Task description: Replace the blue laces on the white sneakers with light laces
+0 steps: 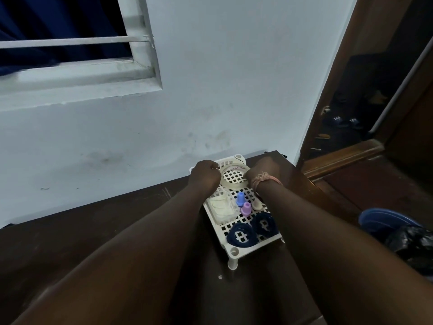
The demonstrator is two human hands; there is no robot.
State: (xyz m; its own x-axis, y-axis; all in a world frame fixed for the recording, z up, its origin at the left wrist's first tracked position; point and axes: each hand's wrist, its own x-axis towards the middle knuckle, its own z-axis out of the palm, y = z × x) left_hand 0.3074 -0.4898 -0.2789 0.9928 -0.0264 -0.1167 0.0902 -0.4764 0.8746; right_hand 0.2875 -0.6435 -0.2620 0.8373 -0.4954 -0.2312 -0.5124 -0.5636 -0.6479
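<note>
Both hands [206,174] at tape roll [234,181], blue laces [241,235] nearer

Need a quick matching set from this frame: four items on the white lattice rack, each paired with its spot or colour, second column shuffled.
Items:
1. tape roll
2. blue lace coils
3. plastic bag of light laces
4. purple cap

Matches:
A. near end of the rack
B. far end, between the left hand and right hand
C. rack's left side
D. middle, beside a blue cap

Pairs: 1-B, 2-A, 3-C, 4-D
</note>
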